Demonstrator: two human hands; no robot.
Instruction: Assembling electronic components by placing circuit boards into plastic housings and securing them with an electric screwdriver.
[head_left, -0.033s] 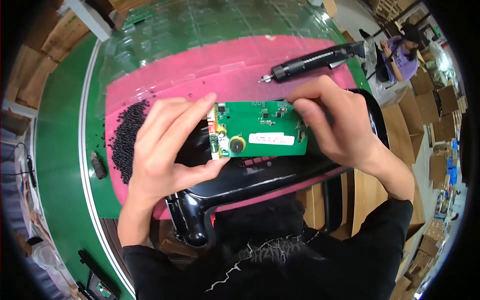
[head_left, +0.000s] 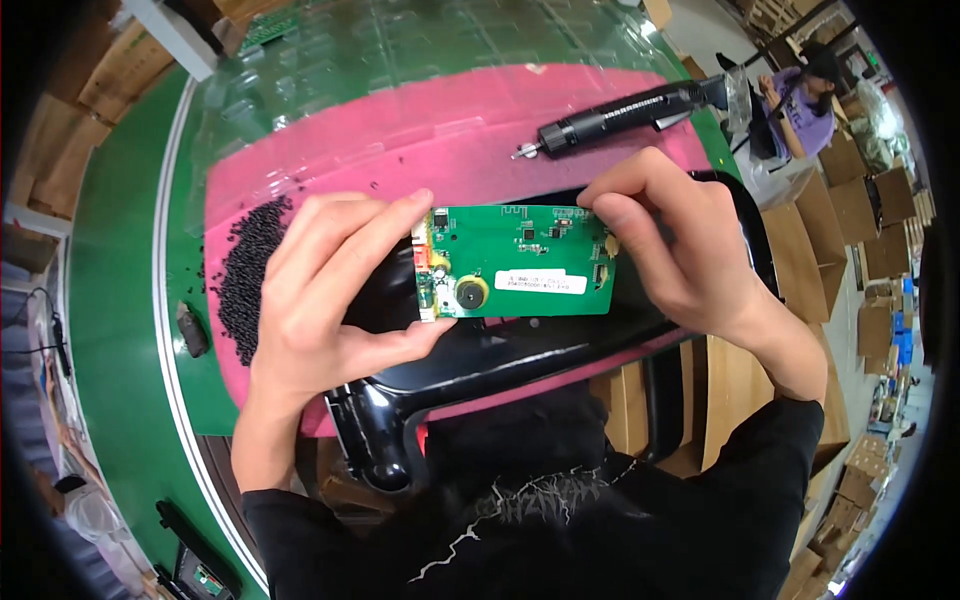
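Note:
A green circuit board (head_left: 500, 240) with a white label, a round black buzzer-like part and connectors along its left end is held up between my hands. My left hand (head_left: 325, 290) grips that connector end, fingers at the top corner and thumb at the bottom. At the upper right corner, my right hand (head_left: 680, 235) pinches the board between thumb and forefinger. Below the board is a glossy black plastic housing (head_left: 500, 365) with an arm-like part at its lower left. The board and my hands hide much of it.
The housing rests on a pink mat (head_left: 440, 165). Many small black screws (head_left: 255, 280) lie heaped at left, near a dark stubby object (head_left: 191, 330). A black electric screwdriver (head_left: 620, 118) lies beyond my right hand. Clear plastic trays (head_left: 400, 75) cover the back. Another person (head_left: 805, 105) sits far right.
The board has tilted slightly, showing more of the parts at its right edge. Both hands keep their hold, and the whole view has shifted a little.

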